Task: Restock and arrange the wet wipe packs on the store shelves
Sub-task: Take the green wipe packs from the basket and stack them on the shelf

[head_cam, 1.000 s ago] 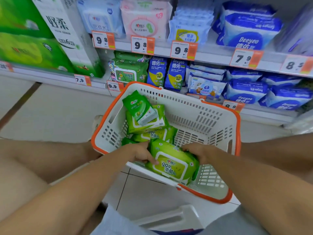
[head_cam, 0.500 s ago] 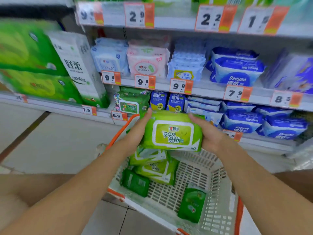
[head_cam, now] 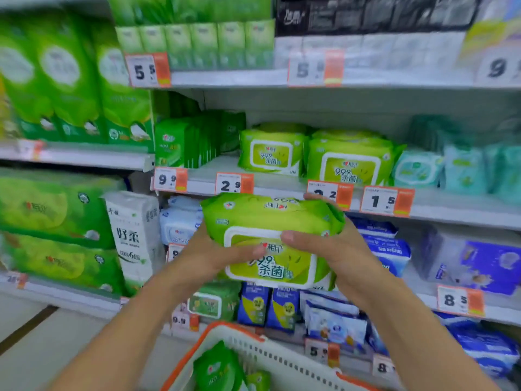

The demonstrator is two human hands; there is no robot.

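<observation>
Where lid reads 999: hands [head_cam: 335, 255], pack [head_cam: 270, 218].

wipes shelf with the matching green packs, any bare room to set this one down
Free: the bare strip of shelf between the slim dark-green packs and the left matching pack. Crowded: the two matching stacks sit side by side, and the teal packs press against them on the right. Both hands hold the wipe pack.

Two stacked lime-green wipe packs [head_cam: 270, 235] w/ white flip lids held in front of shelf [head_cam: 282, 183], same packs [head_cam: 324, 156] on it, more in basket [head_cam: 282, 362].
</observation>
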